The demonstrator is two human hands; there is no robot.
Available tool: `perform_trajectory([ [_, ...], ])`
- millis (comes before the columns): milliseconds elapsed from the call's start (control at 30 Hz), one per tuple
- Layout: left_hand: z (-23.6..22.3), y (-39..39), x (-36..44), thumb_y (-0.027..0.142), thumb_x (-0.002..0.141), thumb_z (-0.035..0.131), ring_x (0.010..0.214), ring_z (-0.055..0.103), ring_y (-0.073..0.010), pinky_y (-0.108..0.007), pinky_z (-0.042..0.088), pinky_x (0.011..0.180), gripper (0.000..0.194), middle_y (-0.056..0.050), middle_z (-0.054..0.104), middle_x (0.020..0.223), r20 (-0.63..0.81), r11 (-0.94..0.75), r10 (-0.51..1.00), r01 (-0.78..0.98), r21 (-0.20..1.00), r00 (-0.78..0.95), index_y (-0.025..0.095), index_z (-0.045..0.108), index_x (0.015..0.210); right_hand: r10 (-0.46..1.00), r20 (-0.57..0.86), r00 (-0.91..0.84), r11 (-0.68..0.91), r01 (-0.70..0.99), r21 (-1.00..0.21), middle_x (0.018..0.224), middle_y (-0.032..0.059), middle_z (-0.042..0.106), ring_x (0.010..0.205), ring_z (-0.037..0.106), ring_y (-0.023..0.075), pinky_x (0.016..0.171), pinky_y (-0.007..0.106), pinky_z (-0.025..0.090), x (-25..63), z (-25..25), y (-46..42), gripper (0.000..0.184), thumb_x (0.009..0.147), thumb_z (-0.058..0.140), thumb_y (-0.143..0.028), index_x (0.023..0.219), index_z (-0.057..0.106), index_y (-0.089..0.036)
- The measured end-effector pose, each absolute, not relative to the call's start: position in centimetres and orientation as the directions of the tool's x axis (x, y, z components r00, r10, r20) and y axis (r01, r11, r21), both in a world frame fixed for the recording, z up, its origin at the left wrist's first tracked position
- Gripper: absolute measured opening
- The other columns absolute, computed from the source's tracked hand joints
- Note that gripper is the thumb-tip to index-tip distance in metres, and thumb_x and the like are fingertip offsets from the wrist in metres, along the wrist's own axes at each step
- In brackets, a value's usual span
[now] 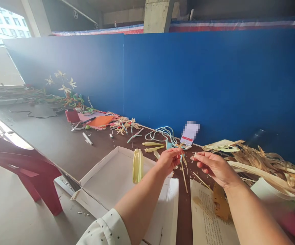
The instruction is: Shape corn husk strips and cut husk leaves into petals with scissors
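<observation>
My left hand [168,160] is closed in a pinch on the top of a thin straw stem [183,175] that hangs down over the brown table [61,143]. My right hand [213,166] is closed too, pinching a small pale strip [194,156] just right of the left hand; the two hands are a few centimetres apart. A folded yellow husk piece [137,165] stands in the open white cardboard box [106,180] below my left forearm.
Dried corn husks [264,163] are piled at the right. A printed paper sheet [206,217] lies under my right arm. Coloured cords [162,134], husk flowers [123,124], orange paper [101,120] and a red tape dispenser [72,115] lie along the blue partition [188,78]. A red chair [22,163] stands at left.
</observation>
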State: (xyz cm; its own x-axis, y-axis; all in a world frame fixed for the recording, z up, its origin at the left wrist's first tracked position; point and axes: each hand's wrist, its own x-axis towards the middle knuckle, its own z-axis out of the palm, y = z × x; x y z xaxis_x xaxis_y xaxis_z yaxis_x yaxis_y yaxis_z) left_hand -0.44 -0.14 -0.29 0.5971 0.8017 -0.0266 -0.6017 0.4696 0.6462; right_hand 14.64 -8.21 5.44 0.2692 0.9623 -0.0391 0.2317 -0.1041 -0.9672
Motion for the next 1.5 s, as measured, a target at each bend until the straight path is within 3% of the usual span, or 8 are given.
perform_trajectory([
  [133,-0.6,-0.1,-0.3,0.028,0.063,0.078,0.052,0.044,-0.0021,-0.014,0.037,0.049,0.026,0.0,0.055,0.067,-0.048,0.494,0.787,-0.582,0.646,0.615,0.01,0.064,0.074,0.948,-0.091,0.306,-0.098,0.007,-0.995,0.088,0.0054,0.069,0.061,0.061,0.0105,0.041,0.016,0.045,13.9,4.5,-10.0,0.033,0.061,0.078,-0.037,0.083,0.061,-0.019],
  [367,-0.5,-0.3,-0.3,0.027,0.063,0.079,0.053,0.046,-0.0021,-0.013,0.039,0.05,0.025,-0.001,0.058,0.07,-0.028,0.513,0.764,-0.58,0.633,0.645,0.011,0.064,0.076,0.908,-0.013,0.42,0.024,-0.083,-0.996,0.082,0.0015,0.067,0.061,0.058,0.0102,0.05,0.02,0.051,12.2,2.9,-11.3,0.031,0.062,0.078,-0.037,0.081,0.058,-0.022],
  [600,-0.8,0.0,-0.5,0.029,0.063,0.079,0.054,0.047,-0.003,-0.013,0.04,0.051,0.026,0.0,0.055,0.066,-0.011,0.52,0.75,-0.579,0.628,0.662,0.012,0.066,0.078,0.901,0.099,0.423,0.083,0.056,-0.995,0.064,-0.0053,0.053,0.049,0.039,0.0047,0.04,0.016,0.03,11.3,0.8,-11.5,0.029,0.069,0.074,-0.042,0.087,0.062,-0.023],
  [733,-0.8,-0.1,-0.6,0.032,0.061,0.081,0.055,0.046,-0.0032,-0.014,0.04,0.052,0.033,0.0,0.054,0.066,0.023,0.496,0.733,-0.557,0.666,0.68,0.012,0.068,0.084,0.903,0.113,0.415,0.061,0.136,-0.989,0.06,-0.0059,0.051,0.05,0.043,0.006,0.048,0.019,0.036,11.6,0.1,-11.6,0.029,0.072,0.072,-0.044,0.092,0.065,-0.024],
  [1033,-0.8,-0.4,-0.7,0.037,0.059,0.081,0.061,0.044,-0.0042,-0.016,0.036,0.054,0.037,-0.001,0.053,0.074,0.064,0.418,0.703,-0.484,0.769,0.708,0.012,0.069,0.084,0.815,0.196,0.546,-0.006,0.345,-0.939,0.072,-0.0011,0.065,0.063,0.056,0.0131,0.066,0.026,0.045,11.9,-0.3,-11.7,0.04,0.071,0.07,-0.051,0.099,0.071,-0.024],
  [1167,-1.0,-0.4,-0.5,0.04,0.057,0.082,0.062,0.045,-0.0046,-0.018,0.033,0.055,0.041,-0.002,0.055,0.075,0.057,0.383,0.702,-0.444,0.81,0.71,0.012,0.07,0.084,0.806,0.193,0.559,-0.003,0.33,-0.944,0.085,0.0022,0.07,0.067,0.061,0.0153,0.069,0.029,0.049,11.6,0.1,-11.9,0.043,0.071,0.068,-0.052,0.104,0.071,-0.024],
  [1333,-1.2,-0.4,-0.3,0.039,0.058,0.081,0.06,0.045,-0.0033,-0.02,0.034,0.058,0.04,-0.001,0.054,0.073,0.053,0.356,0.699,-0.41,0.84,0.713,0.012,0.07,0.084,0.753,0.287,0.592,0.04,0.394,-0.918,0.074,0.0035,0.07,0.067,0.064,0.0183,0.071,0.031,0.051,10.9,0.9,-12.0,0.041,0.07,0.069,-0.049,0.1,0.073,-0.021],
  [1500,-1.1,-0.7,-0.2,0.041,0.057,0.082,0.059,0.047,-0.004,-0.021,0.036,0.061,0.041,0.0,0.053,0.069,0.03,0.369,0.689,-0.385,0.846,0.724,0.011,0.068,0.081,0.692,0.364,0.623,0.071,0.442,-0.894,0.079,0.0045,0.072,0.071,0.065,0.0195,0.07,0.031,0.05,10.7,0.7,-11.8,0.041,0.072,0.067,-0.048,0.101,0.072,-0.02],
])
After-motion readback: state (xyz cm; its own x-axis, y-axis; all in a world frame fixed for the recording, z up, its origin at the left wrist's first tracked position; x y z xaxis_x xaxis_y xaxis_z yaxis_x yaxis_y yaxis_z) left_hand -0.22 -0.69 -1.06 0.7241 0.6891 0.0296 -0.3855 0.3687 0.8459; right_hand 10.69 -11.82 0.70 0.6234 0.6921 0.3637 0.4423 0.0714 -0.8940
